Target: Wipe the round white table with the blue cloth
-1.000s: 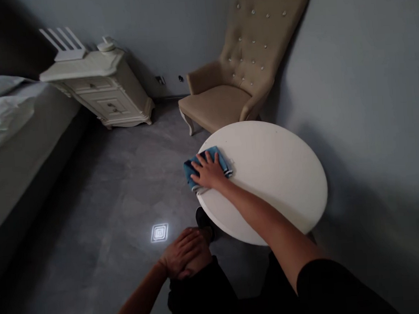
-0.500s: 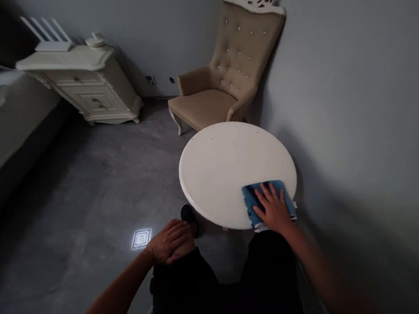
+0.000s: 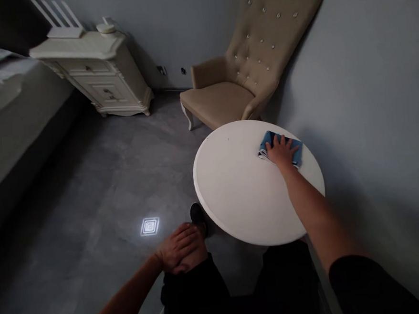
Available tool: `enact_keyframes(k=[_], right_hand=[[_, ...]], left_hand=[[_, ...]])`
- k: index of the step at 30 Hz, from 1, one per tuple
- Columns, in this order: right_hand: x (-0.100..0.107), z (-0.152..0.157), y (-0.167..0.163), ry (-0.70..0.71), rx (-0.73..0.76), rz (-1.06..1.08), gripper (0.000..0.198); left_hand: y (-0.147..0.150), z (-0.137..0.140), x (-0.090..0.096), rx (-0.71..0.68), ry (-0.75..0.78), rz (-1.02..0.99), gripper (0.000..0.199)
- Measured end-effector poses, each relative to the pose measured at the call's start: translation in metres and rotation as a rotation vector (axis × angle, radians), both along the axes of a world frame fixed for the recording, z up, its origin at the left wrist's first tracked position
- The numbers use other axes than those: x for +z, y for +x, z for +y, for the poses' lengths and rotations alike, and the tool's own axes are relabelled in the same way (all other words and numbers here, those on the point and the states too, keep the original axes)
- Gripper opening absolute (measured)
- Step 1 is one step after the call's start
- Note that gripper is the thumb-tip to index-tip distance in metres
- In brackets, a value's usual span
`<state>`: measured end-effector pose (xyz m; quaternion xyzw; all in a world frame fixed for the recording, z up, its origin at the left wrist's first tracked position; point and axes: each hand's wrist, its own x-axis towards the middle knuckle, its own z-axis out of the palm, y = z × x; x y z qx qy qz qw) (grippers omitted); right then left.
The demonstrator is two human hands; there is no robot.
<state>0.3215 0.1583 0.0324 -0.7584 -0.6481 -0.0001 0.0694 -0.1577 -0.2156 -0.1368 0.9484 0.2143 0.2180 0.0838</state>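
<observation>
My right hand (image 3: 282, 152) lies spread and flat on a folded blue cloth (image 3: 297, 156) with dark patches and a white edge. The cloth is pressed against the top of a round white table (image 3: 240, 193), near its far right side. My left hand (image 3: 180, 246) rests over my bare left knee, fingers stretched out and close together, away from the table. Part of the cloth is hidden under my right palm.
Behind the table stands a tan tufted armchair (image 3: 220, 101). A cream nightstand (image 3: 109, 82) carries a white router (image 3: 65, 31) and a small round device (image 3: 106, 29). A bed (image 3: 22, 98) is at the left, a grey wall (image 3: 377, 92) at the right.
My right hand has slid the cloth from the table's near right edge toward its far right side. My left hand stays on the knee. The view has shifted slightly.
</observation>
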Motion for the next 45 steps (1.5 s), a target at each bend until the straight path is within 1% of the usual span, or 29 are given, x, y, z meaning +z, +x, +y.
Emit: enact_keyframes(k=[2, 3, 5, 6, 8, 10, 12, 14, 17, 20, 22, 23, 25, 26, 28, 30, 32, 35, 37, 39, 42, 45], right_hand=[[-0.001, 0.016, -0.039, 0.029, 0.042, 0.039, 0.078], [-0.001, 0.019, -0.059, 0.037, 0.072, 0.052, 0.078], [0.000, 0.013, -0.096, 0.031, 0.148, 0.055, 0.077], [0.000, 0.004, -0.113, 0.017, 0.192, 0.049, 0.077], [0.003, -0.022, -0.142, -0.011, 0.303, 0.036, 0.076], [0.005, -0.058, -0.161, -0.012, 0.424, 0.033, 0.075], [0.005, -0.101, -0.170, -0.005, 0.529, 0.032, 0.074], [0.003, -0.146, -0.167, -0.011, 0.605, 0.023, 0.074], [-0.004, -0.214, -0.141, -0.022, 0.696, 0.010, 0.073], [-0.013, -0.267, -0.092, -0.025, 0.715, 0.001, 0.073], [-0.017, -0.288, -0.052, -0.052, 0.672, -0.025, 0.074], [-0.019, -0.292, -0.032, -0.069, 0.634, -0.044, 0.075], [-0.019, -0.288, 0.005, -0.097, 0.533, -0.088, 0.074], [-0.017, -0.281, 0.020, -0.102, 0.477, -0.110, 0.074], [-0.014, -0.256, 0.043, -0.103, 0.365, -0.148, 0.073], [-0.009, -0.223, 0.051, -0.102, 0.257, -0.173, 0.073], [-0.005, -0.184, 0.044, -0.101, 0.166, -0.176, 0.075], [-0.002, -0.130, 0.008, -0.090, 0.103, -0.148, 0.078], [-0.003, -0.101, -0.030, -0.070, 0.123, -0.126, 0.078], [-0.004, -0.083, -0.073, -0.050, 0.177, -0.102, 0.078], [-0.007, -0.077, -0.138, -0.029, 0.289, -0.048, 0.078], [-0.009, -0.097, -0.187, 0.000, 0.412, 0.024, 0.078]], left_hand=[[-0.002, 0.001, -0.001, 0.004, 0.011, 0.008, 0.077], [-0.002, 0.001, -0.001, 0.005, 0.016, 0.013, 0.077], [-0.001, 0.001, 0.000, 0.002, 0.014, 0.021, 0.078], [0.000, 0.001, 0.001, 0.000, 0.010, 0.024, 0.077], [0.003, 0.001, 0.003, 0.000, -0.006, 0.037, 0.076], [0.007, 0.001, 0.005, 0.004, -0.027, 0.060, 0.076], [0.013, 0.001, 0.007, 0.016, -0.055, 0.082, 0.076], [0.020, 0.001, 0.009, 0.023, -0.074, 0.099, 0.075], [0.029, 0.000, 0.010, 0.033, -0.062, 0.114, 0.074], [0.036, -0.002, 0.011, 0.031, -0.020, 0.107, 0.076], [0.036, -0.003, 0.012, 0.026, -0.017, 0.095, 0.077], [0.035, -0.004, 0.012, 0.024, -0.028, 0.092, 0.077], [0.031, -0.005, 0.011, 0.029, -0.060, 0.091, 0.076], [0.028, -0.005, 0.010, 0.032, -0.070, 0.092, 0.076], [0.023, -0.005, 0.008, 0.035, -0.069, 0.088, 0.075], [0.017, -0.005, 0.005, 0.027, -0.059, 0.076, 0.076], [0.012, -0.004, 0.000, 0.013, -0.061, 0.058, 0.075], [0.007, -0.003, -0.008, 0.005, -0.059, 0.020, 0.073], [0.005, -0.002, -0.011, 0.006, -0.038, 0.001, 0.073], [0.003, -0.002, -0.011, 0.005, -0.015, -0.006, 0.074], [0.001, -0.001, -0.008, 0.009, 0.005, 0.015, 0.076], [0.001, -0.002, -0.002, 0.016, 0.013, 0.052, 0.078]])
